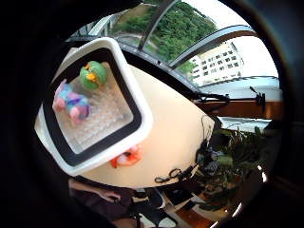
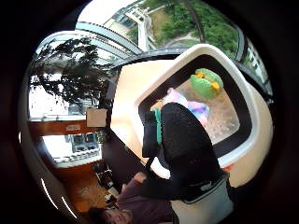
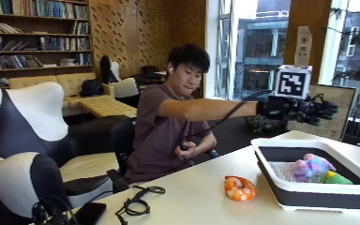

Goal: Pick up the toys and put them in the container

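Nearest the outside camera I see the tangle of black cable (image 3: 136, 202) on the bench (image 3: 211, 197), at its near left edge. Moving right, the orange toy (image 3: 240, 188) lies on the bench just beside the container (image 3: 292, 193), outside its wall; it is the one piece I judge not yet stowed. Inside the container sit the pastel toy (image 3: 311, 167) and the green toy (image 3: 336, 177), close together on the floor of it.

My gloved right hand (image 3: 304, 110) hangs above the container's far side, well clear of the rim, fingers (image 3: 325, 111) spread and holding nothing.

Risks as I read them: the orange toy lies tight against the container wall, so coming down on it I could knock the wall and shove the container towards the bench edge at the right. The toy looks soft and rounded, so it may roll off towards the cable if I only nudge it.
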